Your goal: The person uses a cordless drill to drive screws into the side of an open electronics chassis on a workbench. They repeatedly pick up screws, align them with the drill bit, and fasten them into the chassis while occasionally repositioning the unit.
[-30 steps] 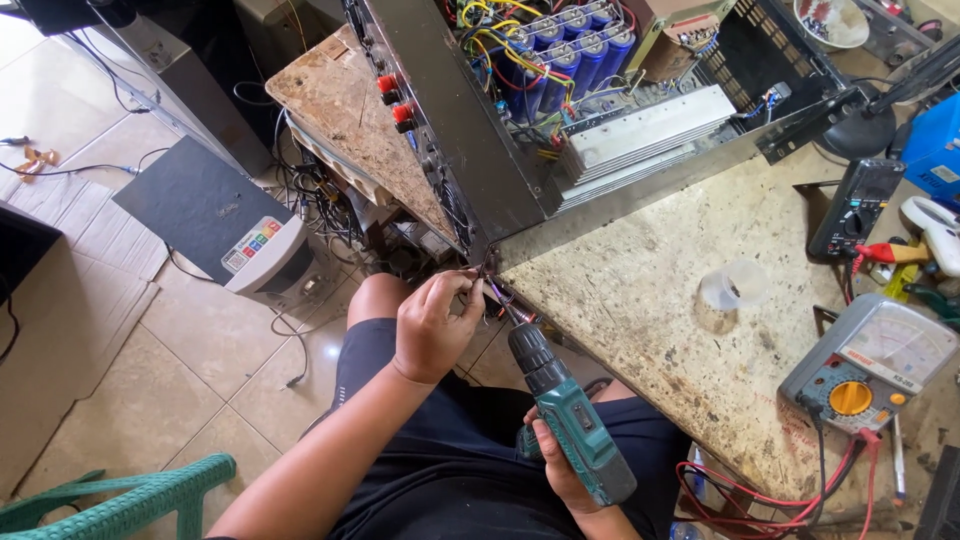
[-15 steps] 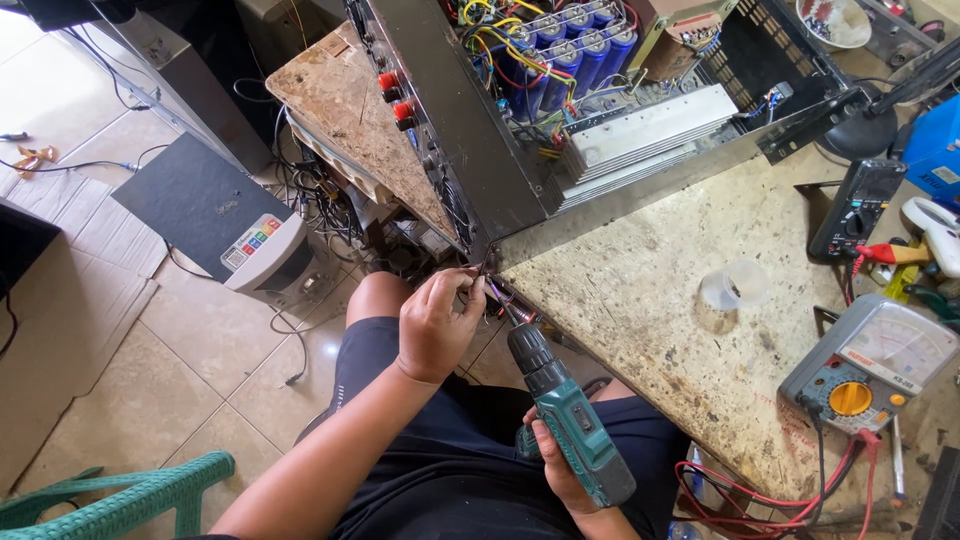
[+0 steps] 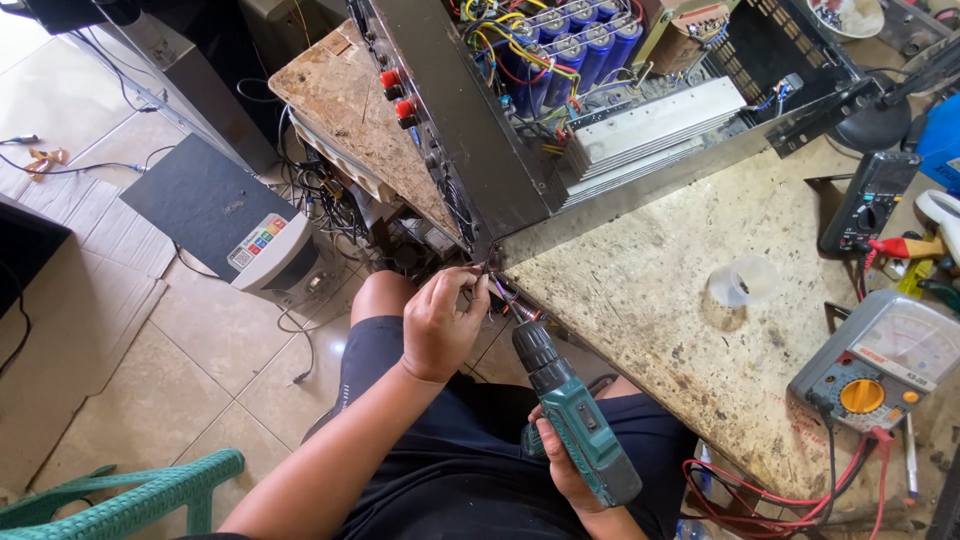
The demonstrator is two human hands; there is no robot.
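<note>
person seated at the bench (image 3: pixel 660 300), knees under its corner. right hand (image 3: pixel 565 470) wrapped tight around the grip of a green cordless drill (image 3: pixel 575 425), the bit angled up toward the lower front corner of an open metal amplifier case (image 3: pixel 470 150) that stands tilted on the bench edge. left hand (image 3: pixel 445 320) raised to that same corner, fingertips pinched together at the bit's tip; whatever small part sits between them is too small to make out.

inside the case: blue capacitors (image 3: pixel 580 45), a ribbed silver heat sink (image 3: pixel 655 125), tangled coloured wires. red knobs (image 3: pixel 395 90) on the front panel.

on the bench, well apart from the hands: a clear plastic cup (image 3: pixel 740 282), a grey analogue meter (image 3: pixel 885 360) with a yellow dial and red leads, a black digital meter (image 3: pixel 868 200) beyond it.

tiled floor to the left, with a grey box with a white front (image 3: pixel 225 220) and the green plastic chair (image 3: pixel 120 500) near the bottom edge.
</note>
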